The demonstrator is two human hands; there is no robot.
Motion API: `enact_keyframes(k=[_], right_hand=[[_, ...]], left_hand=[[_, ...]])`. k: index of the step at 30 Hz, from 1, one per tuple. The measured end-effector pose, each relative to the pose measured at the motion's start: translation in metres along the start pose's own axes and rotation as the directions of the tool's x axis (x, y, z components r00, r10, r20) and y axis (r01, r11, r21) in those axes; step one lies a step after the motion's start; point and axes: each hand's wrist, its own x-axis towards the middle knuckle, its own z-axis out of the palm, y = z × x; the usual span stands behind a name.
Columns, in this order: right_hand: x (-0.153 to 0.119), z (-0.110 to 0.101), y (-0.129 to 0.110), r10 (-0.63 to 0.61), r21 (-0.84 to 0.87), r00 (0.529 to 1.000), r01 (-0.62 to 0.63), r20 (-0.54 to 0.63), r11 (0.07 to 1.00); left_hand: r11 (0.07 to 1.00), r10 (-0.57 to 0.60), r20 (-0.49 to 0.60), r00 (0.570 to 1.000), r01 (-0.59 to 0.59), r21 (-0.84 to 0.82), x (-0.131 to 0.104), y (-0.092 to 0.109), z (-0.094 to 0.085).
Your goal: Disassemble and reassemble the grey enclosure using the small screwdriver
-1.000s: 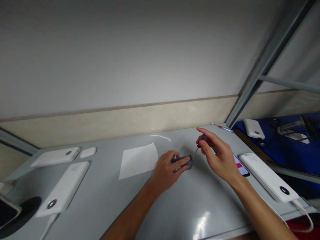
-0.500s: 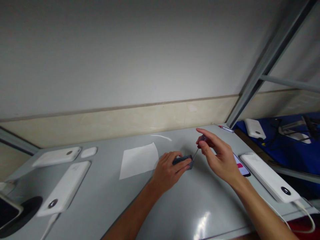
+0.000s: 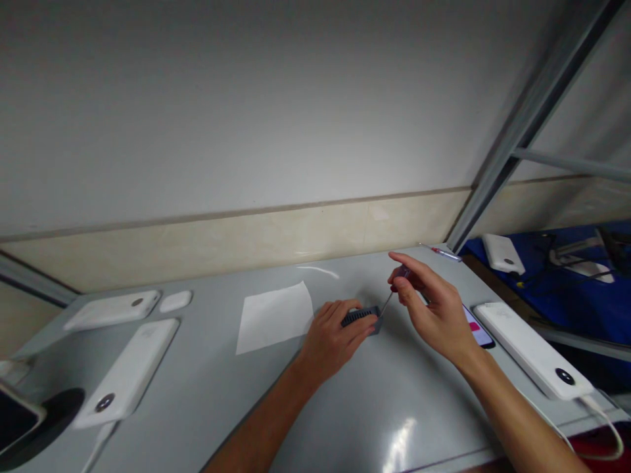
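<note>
My left hand (image 3: 331,338) grips a small dark grey slotted block (image 3: 362,316) on the grey table, with fingers on its far and near sides. My right hand (image 3: 431,305) is closed around the purple handle of a screwdriver (image 3: 388,300), its index finger stretched out above the handle. The thin shaft slants down to the right end of the block; the tip's exact contact is too small to make out. Left of my left hand lies a white sheet of paper (image 3: 273,317).
White power banks (image 3: 135,368) and a small white case (image 3: 175,301) lie at left. At right are a phone (image 3: 477,328), a cabled white power bank (image 3: 530,348) and another screwdriver (image 3: 446,253) by the metal post (image 3: 486,187).
My right hand has shifted very slightly to the right with the screwdriver. My left hand stays on the block, almost unmoved.
</note>
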Motion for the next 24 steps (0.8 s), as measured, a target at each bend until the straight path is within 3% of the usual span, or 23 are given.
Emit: enact_keyframes(k=[16, 24], right_hand=[[-0.0007, 0.0022, -0.0023, -0.003, -0.021, 1.0, 0.003, 0.016, 1.0], [-0.0042, 0.0084, -0.0003, 0.064, 0.088, 0.998, -0.065, 0.015, 0.994]], left_hand=[[0.999, -0.025, 0.034, 0.999, 0.026, -0.019, 0.0001, 0.0001, 0.0009], [0.996, -0.032, 0.059, 0.998, 0.036, -0.082, 0.001, 0.0012, 0.0012]])
